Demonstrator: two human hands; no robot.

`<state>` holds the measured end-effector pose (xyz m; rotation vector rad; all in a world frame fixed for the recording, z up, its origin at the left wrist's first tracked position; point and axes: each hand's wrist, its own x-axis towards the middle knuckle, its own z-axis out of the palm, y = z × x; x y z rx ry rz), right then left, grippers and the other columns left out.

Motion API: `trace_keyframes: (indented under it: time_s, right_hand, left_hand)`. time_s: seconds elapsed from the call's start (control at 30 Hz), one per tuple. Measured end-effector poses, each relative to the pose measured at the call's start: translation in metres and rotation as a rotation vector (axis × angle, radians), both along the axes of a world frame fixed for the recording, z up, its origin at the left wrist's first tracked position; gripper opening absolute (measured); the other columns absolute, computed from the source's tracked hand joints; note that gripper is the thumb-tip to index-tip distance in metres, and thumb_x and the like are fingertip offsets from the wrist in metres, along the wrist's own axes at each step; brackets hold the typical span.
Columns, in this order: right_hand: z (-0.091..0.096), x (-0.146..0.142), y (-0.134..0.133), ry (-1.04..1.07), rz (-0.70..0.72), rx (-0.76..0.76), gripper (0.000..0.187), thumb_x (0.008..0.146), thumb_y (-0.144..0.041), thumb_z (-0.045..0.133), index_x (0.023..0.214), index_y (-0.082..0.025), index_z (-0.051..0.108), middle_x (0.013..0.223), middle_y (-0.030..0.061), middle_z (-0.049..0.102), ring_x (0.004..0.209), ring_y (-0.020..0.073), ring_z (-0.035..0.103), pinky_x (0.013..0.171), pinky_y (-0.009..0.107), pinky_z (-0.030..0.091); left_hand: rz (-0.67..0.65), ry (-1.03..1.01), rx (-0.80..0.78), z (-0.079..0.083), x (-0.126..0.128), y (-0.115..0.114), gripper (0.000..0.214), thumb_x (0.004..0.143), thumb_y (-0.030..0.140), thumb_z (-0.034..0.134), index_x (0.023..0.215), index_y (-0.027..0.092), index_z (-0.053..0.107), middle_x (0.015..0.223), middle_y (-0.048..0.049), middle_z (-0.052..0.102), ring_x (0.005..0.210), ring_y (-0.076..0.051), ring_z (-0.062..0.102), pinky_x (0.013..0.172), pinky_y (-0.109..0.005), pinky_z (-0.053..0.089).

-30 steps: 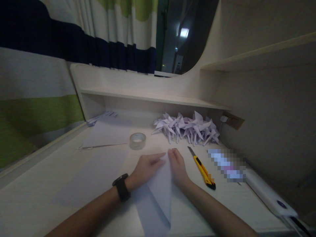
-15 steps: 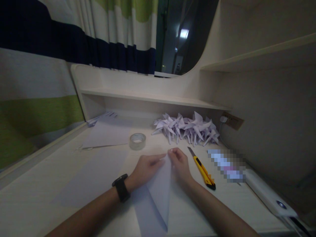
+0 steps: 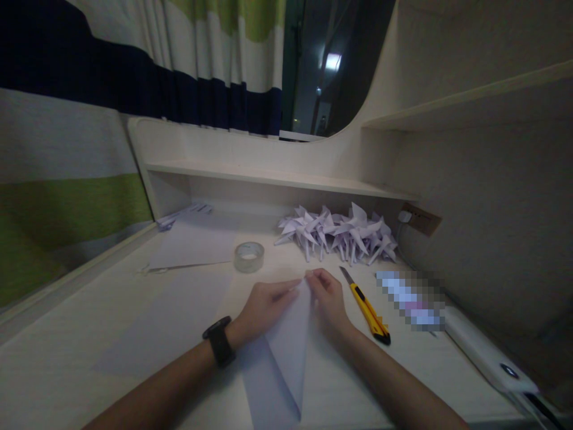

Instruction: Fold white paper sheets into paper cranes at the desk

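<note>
A sheet of white paper lies in front of me, one side folded over into a triangular flap. At the flap's upper tip, my right hand pinches the paper between thumb and fingers. My left hand grips the edge close beside it, thumb on top and index finger reaching to the same corner. A black watch is on my left wrist. Below the flap, a single layer of the sheet spreads toward the desk's front edge.
A yellow box cutter with its blade out lies right of my hands. Behind them are a roll of clear tape and a pile of paper pinwheels. Paper sheets lie at left; a white power strip runs along the right.
The flap's lower tip has shifted slightly left. Both hands keep their hold at the upper corner, almost still.
</note>
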<state>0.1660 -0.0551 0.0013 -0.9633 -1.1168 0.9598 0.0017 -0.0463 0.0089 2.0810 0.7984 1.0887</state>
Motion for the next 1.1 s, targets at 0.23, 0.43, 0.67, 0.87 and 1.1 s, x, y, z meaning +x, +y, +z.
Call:
trace_keyframes:
  time_s: [0.23,0.43,0.67,0.87,1.1]
  right_hand:
    - [0.003,-0.001,-0.002,-0.01,-0.033,-0.009,0.03,0.078,-0.044,0.065,0.065,-0.02,0.052,0.048,-0.0072,0.043,0.041,0.0084,0.039,0.039,0.021,0.03]
    - [0.002,-0.002,-0.001,0.029,-0.036,-0.026,0.03,0.076,-0.043,0.066,0.063,-0.02,0.052,0.047,-0.0072,0.043,0.039,0.0083,0.037,0.038,0.021,0.028]
    - [-0.004,0.0,0.006,0.08,-0.031,-0.045,0.029,0.075,-0.04,0.067,0.061,-0.02,0.052,0.046,-0.0073,0.044,0.038,0.008,0.037,0.038,0.022,0.028]
    - [-0.01,0.003,0.012,0.151,-0.014,-0.097,0.033,0.072,-0.039,0.068,0.054,-0.02,0.048,0.041,-0.0077,0.042,0.035,0.0075,0.034,0.037,0.022,0.027]
    - [-0.01,0.007,0.014,0.131,-0.013,-0.15,0.03,0.069,-0.034,0.069,0.051,-0.019,0.049,0.038,-0.0069,0.043,0.031,0.0076,0.036,0.034,0.022,0.023]
  left_hand:
    - [-0.017,-0.002,-0.006,0.001,0.0,0.0,0.032,0.092,0.032,0.05,0.12,0.023,0.063,0.116,-0.0039,0.067,0.102,-0.02,0.066,0.09,-0.036,0.05]
    - [-0.035,-0.017,-0.015,0.0,0.0,0.001,0.031,0.091,0.031,0.051,0.118,0.023,0.064,0.115,-0.0044,0.068,0.101,-0.021,0.066,0.091,-0.037,0.05]
    - [-0.038,0.0,-0.037,-0.001,0.001,0.002,0.031,0.091,0.029,0.05,0.119,0.023,0.063,0.117,-0.004,0.067,0.104,-0.021,0.065,0.094,-0.038,0.048]
    - [-0.04,0.02,-0.013,-0.003,0.001,0.004,0.03,0.091,0.029,0.05,0.117,0.024,0.065,0.115,-0.0039,0.068,0.102,-0.021,0.066,0.092,-0.036,0.049]
    - [-0.077,0.047,-0.023,-0.002,0.001,0.005,0.032,0.092,0.027,0.047,0.119,0.025,0.064,0.116,-0.0022,0.068,0.1,-0.02,0.066,0.088,-0.033,0.049]
